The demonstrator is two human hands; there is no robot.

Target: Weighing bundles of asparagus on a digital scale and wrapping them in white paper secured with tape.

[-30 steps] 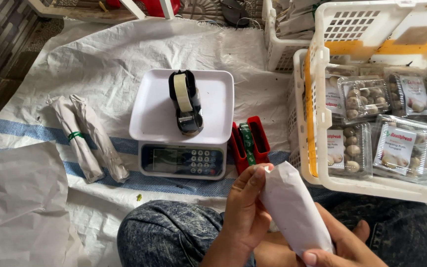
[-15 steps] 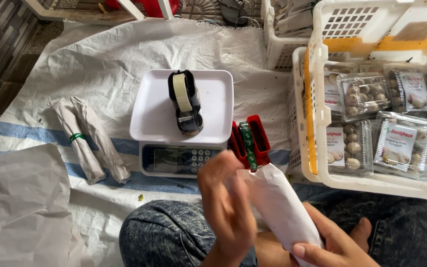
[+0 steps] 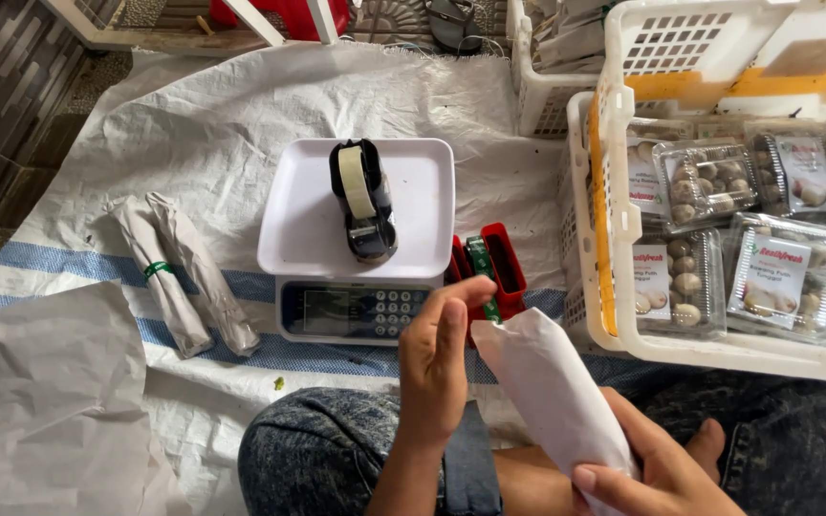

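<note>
Right hand (image 3: 657, 468): grip clenched around the lower end of a white paper-wrapped roll (image 3: 552, 397), which tilts up and to the left over the lap. Left hand (image 3: 437, 358): fingers bent at the roll's upper tip, thumb and fingertips pinching the paper there, just in front of a red tape dispenser (image 3: 489, 268) with green tape.

Behind the hands, a white digital scale (image 3: 360, 239) sits on a woven white floor sheet (image 3: 193, 115); a black dispenser with pale tape (image 3: 363, 199) stands on its tray.

Left of the scale: two wrapped rolls bound by a green band (image 3: 184, 272). A crumpled sheet of paper (image 3: 40, 401) lies nearer, at far left.

Right: white plastic crate (image 3: 614, 315) holding clear packs of small round pale items (image 3: 709, 182), contents not identifiable.
</note>
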